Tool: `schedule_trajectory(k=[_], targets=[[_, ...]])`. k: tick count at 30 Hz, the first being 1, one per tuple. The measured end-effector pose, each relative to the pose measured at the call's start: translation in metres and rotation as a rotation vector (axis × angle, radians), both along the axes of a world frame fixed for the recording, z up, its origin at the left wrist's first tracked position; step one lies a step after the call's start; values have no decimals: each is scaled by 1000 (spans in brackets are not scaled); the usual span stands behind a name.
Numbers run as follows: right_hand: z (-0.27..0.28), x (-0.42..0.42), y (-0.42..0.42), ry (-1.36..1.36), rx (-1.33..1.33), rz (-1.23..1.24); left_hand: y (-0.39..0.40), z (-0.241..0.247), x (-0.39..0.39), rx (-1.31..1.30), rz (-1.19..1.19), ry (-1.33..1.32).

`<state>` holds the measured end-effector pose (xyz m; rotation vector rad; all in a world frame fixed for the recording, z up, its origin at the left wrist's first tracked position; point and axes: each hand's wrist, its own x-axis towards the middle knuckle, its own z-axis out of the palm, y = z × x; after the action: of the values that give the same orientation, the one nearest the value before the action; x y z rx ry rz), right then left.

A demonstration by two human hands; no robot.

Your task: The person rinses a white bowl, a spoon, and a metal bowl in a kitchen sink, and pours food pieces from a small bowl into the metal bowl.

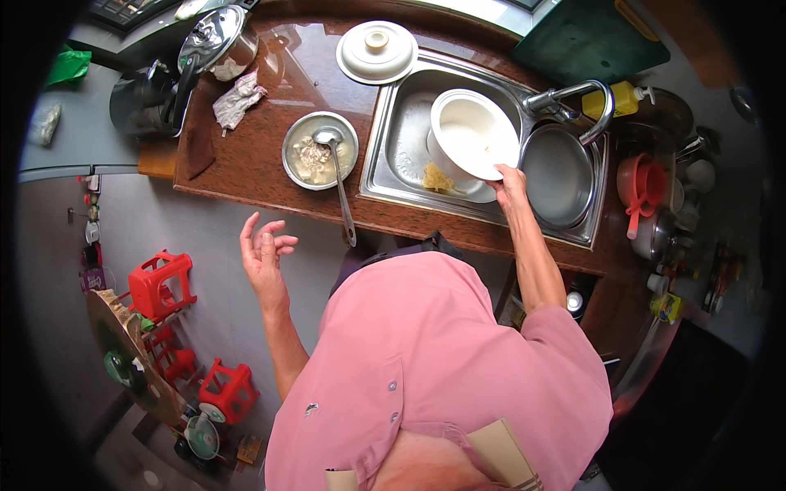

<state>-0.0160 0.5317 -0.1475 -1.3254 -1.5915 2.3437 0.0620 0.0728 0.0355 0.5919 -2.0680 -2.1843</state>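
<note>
My right hand (511,187) grips the near rim of a white ceramic pot (473,132), tilted over the left basin of the steel double sink (405,110). Inside the pot the surface looks pale, with a small yellowish speck. Below it in the basin lies a yellow mesh scrubber (437,178). My left hand (265,248) hangs in the air before the counter edge, fingers spread and holding nothing. Nearest to it on the counter is a metal bowl (293,166) of cloudy liquid and pale chunks. A metal ladle (342,196) rests in that bowl, its handle jutting past the edge.
A white lid (353,58) sits behind the sink. The faucet (568,95) arches over the right basin, where a round metal pan (556,184) stands. A crumpled cloth (236,104) and a pressure cooker (236,52) are at left. Red plastic stools (161,285) stand on the floor.
</note>
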Motion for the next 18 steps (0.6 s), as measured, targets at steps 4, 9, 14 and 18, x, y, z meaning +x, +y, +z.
schedule_trajectory(k=[4,9,14,18], targets=[[-52,-25,11,-58,37,-56,2,-11,12,-42,41,-77],[-79,-42,13,-150,72,-67,3,-16,26,-28,130,-119],[-98,-52,17,-115,64,-68,1,-21,33,-46,123,-171],[-103,-60,10,-72,108,-84,3,-21,32,-55,110,-183]])
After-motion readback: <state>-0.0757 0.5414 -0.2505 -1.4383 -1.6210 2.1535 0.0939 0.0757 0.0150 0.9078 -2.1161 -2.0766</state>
